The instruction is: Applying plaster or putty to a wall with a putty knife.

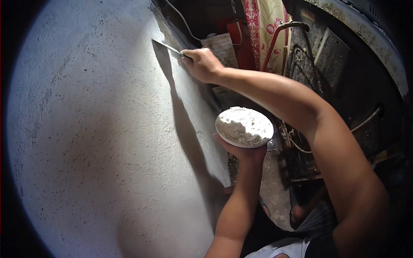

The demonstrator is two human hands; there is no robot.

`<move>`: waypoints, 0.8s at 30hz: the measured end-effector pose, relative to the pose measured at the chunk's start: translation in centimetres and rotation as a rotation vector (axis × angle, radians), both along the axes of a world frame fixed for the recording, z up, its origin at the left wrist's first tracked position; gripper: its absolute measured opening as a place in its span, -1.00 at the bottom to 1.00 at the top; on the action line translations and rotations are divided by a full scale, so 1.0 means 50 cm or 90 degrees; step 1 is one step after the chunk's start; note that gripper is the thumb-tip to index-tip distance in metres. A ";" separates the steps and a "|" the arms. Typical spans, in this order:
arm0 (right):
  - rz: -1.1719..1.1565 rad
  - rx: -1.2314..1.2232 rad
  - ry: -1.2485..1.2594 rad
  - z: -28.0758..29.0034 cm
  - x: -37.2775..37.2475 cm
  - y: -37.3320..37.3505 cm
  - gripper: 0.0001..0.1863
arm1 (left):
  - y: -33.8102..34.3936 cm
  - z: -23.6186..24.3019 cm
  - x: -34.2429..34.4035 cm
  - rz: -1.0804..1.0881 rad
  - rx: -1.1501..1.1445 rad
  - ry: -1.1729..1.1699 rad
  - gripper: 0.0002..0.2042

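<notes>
My left hand (246,151) is closed under a white bowl (244,145), holding it up from below. White paste, like wall putty, (253,124) is heaped in the bowl, with an uneven surface. Stretched out past the bowl, my right hand (201,64) grips the handle of a putty knife (168,46). The blade points left at the rough whitish wall (107,150) near its far edge, and it seems to touch or nearly touch the surface. My right arm and the knife cast a long dark shadow down the wall.
A floral cloth with a red border (272,34) hangs at the back. Beside it are a red curved metal bar (272,49) and a dark, grimy panel (307,56). A light textured box (221,46) and a pale cable (183,19) lie behind my right hand.
</notes>
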State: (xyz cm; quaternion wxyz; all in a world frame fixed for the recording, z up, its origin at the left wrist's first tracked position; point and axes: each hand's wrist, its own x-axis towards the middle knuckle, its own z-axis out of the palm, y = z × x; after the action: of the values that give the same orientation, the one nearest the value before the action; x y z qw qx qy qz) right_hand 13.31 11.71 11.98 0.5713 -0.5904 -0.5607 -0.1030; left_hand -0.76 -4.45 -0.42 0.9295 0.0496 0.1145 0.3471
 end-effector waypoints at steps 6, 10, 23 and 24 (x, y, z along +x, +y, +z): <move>-0.058 0.042 -0.007 0.061 0.129 0.000 -0.69 | -0.009 -0.005 0.013 0.011 0.023 0.008 -0.07; -0.110 0.090 0.155 0.154 0.090 0.068 -0.71 | 0.005 -0.022 0.009 0.041 0.079 0.058 -0.08; -0.133 0.026 0.068 -0.032 0.021 -0.114 -0.74 | -0.013 -0.001 0.019 -0.032 -0.002 -0.028 0.01; -0.193 0.070 0.092 -0.036 0.010 -0.144 -0.70 | -0.019 0.000 0.018 -0.029 -0.008 -0.028 0.01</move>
State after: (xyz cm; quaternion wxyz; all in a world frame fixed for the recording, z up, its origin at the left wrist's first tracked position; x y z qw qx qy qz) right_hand 13.80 4.49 10.19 0.6195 -0.6419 -0.4164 -0.1754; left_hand 0.13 -5.39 -0.42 0.9397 0.0388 0.0947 0.3263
